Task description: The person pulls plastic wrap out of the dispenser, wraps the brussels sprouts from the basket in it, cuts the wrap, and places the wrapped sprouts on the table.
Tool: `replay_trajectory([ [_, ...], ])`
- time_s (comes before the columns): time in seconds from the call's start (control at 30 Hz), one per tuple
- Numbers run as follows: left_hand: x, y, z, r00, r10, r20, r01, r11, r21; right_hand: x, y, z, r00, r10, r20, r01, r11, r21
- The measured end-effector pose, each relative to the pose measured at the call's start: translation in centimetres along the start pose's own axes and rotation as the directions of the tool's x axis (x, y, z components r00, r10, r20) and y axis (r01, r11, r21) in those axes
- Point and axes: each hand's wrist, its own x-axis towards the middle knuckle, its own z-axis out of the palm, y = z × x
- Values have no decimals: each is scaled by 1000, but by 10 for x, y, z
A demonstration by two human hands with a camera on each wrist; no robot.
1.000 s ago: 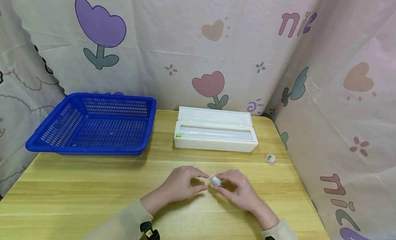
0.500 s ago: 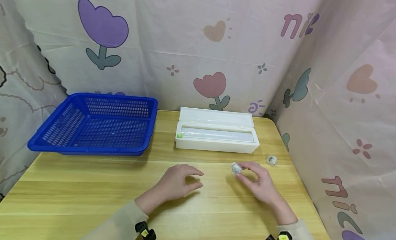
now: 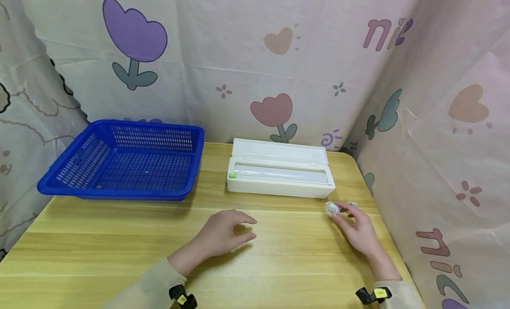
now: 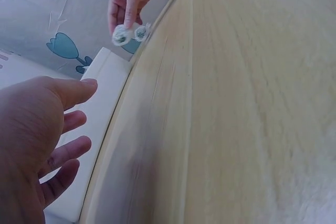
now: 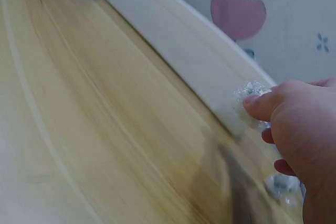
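My right hand [image 3: 360, 229] pinches a small bundle wrapped in clear plastic film [image 3: 331, 208] between thumb and fingers, above the right part of the table. Greenish contents show through the film of the held bundle [image 4: 122, 35] in the left wrist view. A second film-wrapped bundle [image 5: 282, 183] lies on the table just beyond the right hand, which partly covers it in the head view. Over the middle of the table, my left hand [image 3: 223, 233] holds nothing, its thumb and fingers spread apart.
A white cling film box [image 3: 280, 189] stands at the back with its lid raised and a film roll [image 3: 280, 172] inside. To its left is a blue slatted plastic basket [image 3: 119, 192]. Printed cloth [image 3: 223, 48] hangs behind and along the right side of the wooden table [image 3: 119, 238].
My right hand has carried the wrapped bundle away from the left hand, rightward and back toward the second bundle. The left hand has drawn slightly left, its fingers still apart.
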Motion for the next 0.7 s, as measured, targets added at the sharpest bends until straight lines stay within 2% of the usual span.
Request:
replay_trajectory([
  [0.23,-1,-2,-2,1000,-6,-13,6,1000,6,0,14,-2,995,100,-5,-100,991,-88],
  [0.43,-1,-3,-4,1000,-4,-20,5,1000,11,-1,22,3,988,157,-9,-157,984,-88],
  [0.7,0,-2,-7,999,-24,-22,25,1000,8,-2,26,3,990,143,-16,-144,983,-118],
])
